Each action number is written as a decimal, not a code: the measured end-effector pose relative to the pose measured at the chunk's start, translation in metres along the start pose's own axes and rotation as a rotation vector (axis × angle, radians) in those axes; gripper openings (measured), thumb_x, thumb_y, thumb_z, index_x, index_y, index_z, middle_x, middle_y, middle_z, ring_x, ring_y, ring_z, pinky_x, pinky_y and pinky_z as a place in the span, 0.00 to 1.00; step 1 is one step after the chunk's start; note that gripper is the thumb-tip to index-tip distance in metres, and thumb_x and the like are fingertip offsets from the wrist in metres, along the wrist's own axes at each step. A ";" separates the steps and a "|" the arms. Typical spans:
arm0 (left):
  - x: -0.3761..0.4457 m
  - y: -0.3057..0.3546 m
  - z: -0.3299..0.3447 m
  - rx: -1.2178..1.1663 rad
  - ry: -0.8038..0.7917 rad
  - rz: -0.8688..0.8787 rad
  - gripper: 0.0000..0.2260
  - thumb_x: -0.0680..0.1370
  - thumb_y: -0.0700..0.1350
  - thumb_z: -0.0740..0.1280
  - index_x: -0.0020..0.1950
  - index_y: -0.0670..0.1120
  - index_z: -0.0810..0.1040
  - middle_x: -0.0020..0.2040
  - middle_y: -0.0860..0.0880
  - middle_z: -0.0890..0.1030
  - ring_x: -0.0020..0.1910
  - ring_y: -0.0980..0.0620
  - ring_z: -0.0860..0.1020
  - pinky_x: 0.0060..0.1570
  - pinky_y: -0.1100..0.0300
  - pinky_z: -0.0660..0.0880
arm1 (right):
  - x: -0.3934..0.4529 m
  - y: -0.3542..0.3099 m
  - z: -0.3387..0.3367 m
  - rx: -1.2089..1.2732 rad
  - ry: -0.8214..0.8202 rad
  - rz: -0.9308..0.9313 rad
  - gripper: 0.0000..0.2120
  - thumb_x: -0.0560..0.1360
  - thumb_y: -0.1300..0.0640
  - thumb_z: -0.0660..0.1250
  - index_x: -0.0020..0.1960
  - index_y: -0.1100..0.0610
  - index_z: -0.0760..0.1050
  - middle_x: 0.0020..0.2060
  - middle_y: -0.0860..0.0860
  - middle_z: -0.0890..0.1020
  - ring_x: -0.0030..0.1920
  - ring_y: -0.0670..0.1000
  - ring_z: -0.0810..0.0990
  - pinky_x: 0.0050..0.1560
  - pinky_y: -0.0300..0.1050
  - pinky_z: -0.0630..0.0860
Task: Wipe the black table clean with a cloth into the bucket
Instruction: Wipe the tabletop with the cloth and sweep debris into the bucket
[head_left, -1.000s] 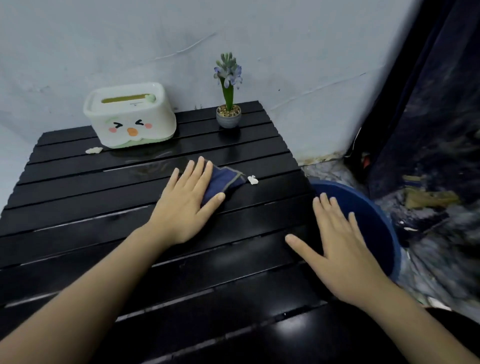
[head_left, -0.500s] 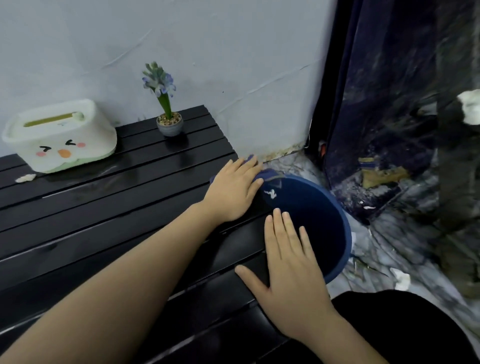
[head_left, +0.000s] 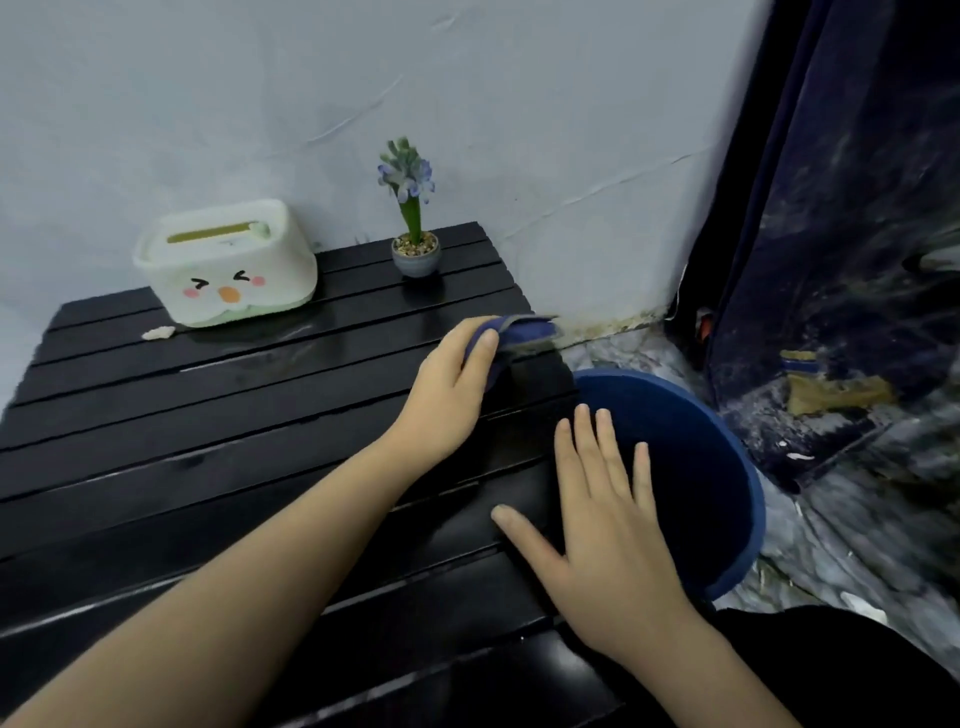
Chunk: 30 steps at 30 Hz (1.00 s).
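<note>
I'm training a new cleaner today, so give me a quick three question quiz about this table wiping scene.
1. True or false: the left hand holds the blue cloth.
2. Where is the white crumb? A) in the bucket B) on the black table beside the tissue box C) under the flower pot
3. Fill in: the right hand lies flat, fingers spread, at the table edge next to the blue ____.

Key: 1 true; 2 B; 3 bucket.
</note>
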<state>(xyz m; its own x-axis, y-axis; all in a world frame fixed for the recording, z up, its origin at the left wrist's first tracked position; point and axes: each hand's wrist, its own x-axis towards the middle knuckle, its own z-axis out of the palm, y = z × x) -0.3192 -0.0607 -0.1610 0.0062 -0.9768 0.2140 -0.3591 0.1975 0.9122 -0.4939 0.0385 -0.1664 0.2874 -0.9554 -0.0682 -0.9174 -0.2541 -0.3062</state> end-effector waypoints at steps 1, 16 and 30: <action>-0.008 -0.001 -0.018 -0.020 0.045 -0.019 0.12 0.86 0.47 0.57 0.62 0.51 0.79 0.55 0.56 0.83 0.56 0.60 0.80 0.57 0.67 0.73 | 0.008 -0.011 -0.002 0.007 0.021 -0.035 0.47 0.74 0.25 0.34 0.82 0.55 0.36 0.81 0.51 0.35 0.78 0.48 0.26 0.79 0.57 0.33; -0.072 -0.074 -0.334 0.211 0.870 -0.407 0.14 0.84 0.49 0.55 0.47 0.45 0.77 0.36 0.44 0.79 0.39 0.43 0.80 0.38 0.55 0.73 | 0.240 -0.201 0.012 0.818 0.035 -0.290 0.38 0.71 0.42 0.76 0.76 0.48 0.63 0.67 0.42 0.69 0.70 0.44 0.66 0.68 0.41 0.63; -0.032 -0.198 -0.330 1.106 0.469 -0.728 0.26 0.84 0.50 0.51 0.78 0.37 0.57 0.78 0.38 0.62 0.74 0.36 0.62 0.72 0.42 0.59 | 0.337 -0.211 0.082 0.921 -0.006 -0.410 0.51 0.55 0.43 0.86 0.73 0.39 0.65 0.64 0.29 0.69 0.67 0.38 0.72 0.68 0.37 0.72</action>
<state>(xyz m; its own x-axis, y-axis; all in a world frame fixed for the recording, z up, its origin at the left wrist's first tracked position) 0.0596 -0.0412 -0.2328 0.7342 -0.6693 0.1145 -0.6782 -0.7147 0.1710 -0.1806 -0.2177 -0.2023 0.5369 -0.8189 0.2025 -0.1785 -0.3449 -0.9215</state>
